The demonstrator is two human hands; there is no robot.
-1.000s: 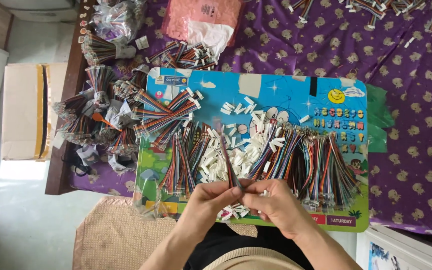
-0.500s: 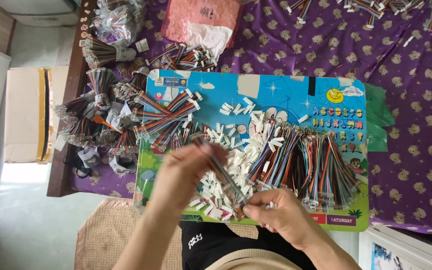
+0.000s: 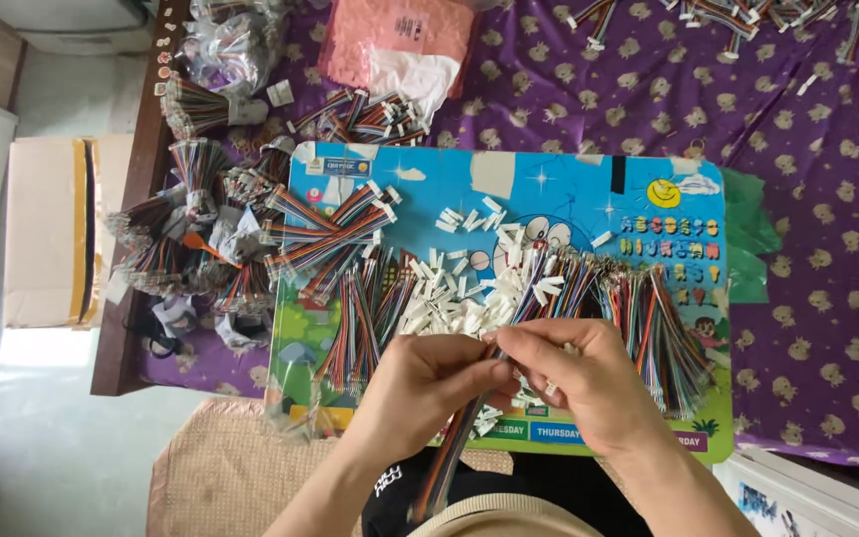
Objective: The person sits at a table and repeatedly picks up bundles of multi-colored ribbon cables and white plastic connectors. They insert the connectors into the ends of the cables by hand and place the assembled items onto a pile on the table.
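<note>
Purple patterned cloth [image 3: 599,99] covers the table under a blue cartoon board [image 3: 569,189]. Far left, a cardboard box [image 3: 47,229]; far centre, a pink bag [image 3: 395,40]. Left hand [image 3: 429,383] and right hand [image 3: 574,383] pinch a light, limp wire bundle [image 3: 454,447] near its white connector end, best gripped there.

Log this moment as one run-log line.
left hand: pinching multicoloured wire bundle | right hand: fingertips at bundle's top end | below: white connectors on blue board
</note>
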